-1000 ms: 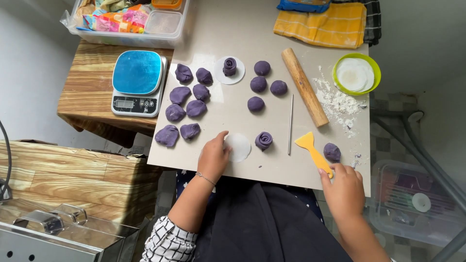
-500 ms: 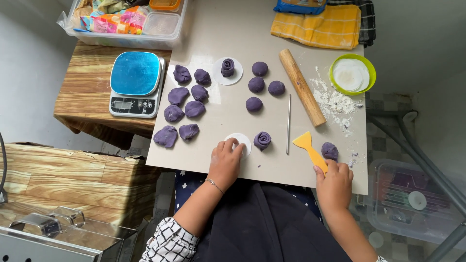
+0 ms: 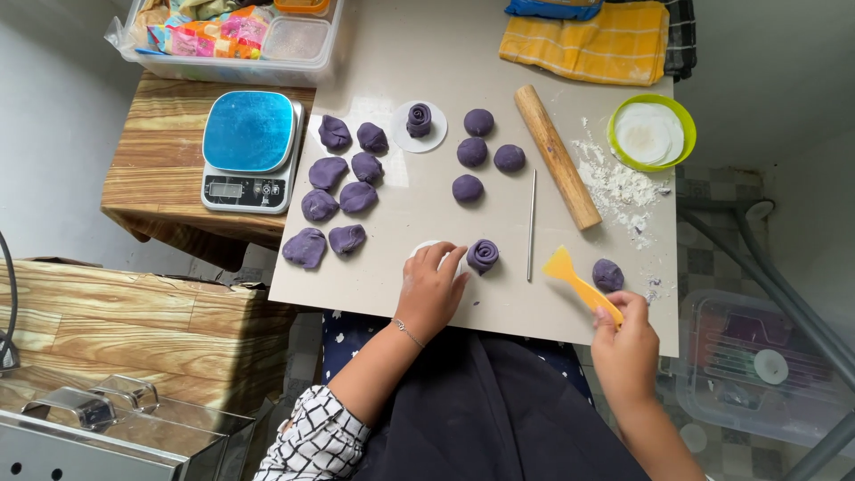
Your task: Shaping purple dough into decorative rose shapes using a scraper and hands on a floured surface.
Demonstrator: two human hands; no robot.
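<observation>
My left hand [image 3: 430, 287] rests palm-down on a white paper round [image 3: 422, 248] near the board's front edge, covering most of it. Just right of its fingertips stands a rolled purple dough rose [image 3: 483, 255]. My right hand [image 3: 626, 337] holds the handle of a yellow plastic scraper [image 3: 573, 279] whose blade lies on the board. A small purple dough ball [image 3: 608, 274] sits beside the scraper. Several purple dough pieces [image 3: 341, 197] lie at the left, three balls [image 3: 485, 151] in the middle, and another rose on a white round [image 3: 419, 121] farther back.
A wooden rolling pin [image 3: 557, 156] and a thin metal rod [image 3: 532, 224] lie right of centre, with spilled flour [image 3: 617, 191] beside them. A green bowl of white rounds [image 3: 651, 134], a blue kitchen scale [image 3: 247, 150], a yellow cloth [image 3: 591, 43] and a plastic bin [image 3: 233, 40] surround the board.
My left hand has slid slightly right over the white round, toward the dough rose. My right hand with the scraper has shifted up a little toward the small ball.
</observation>
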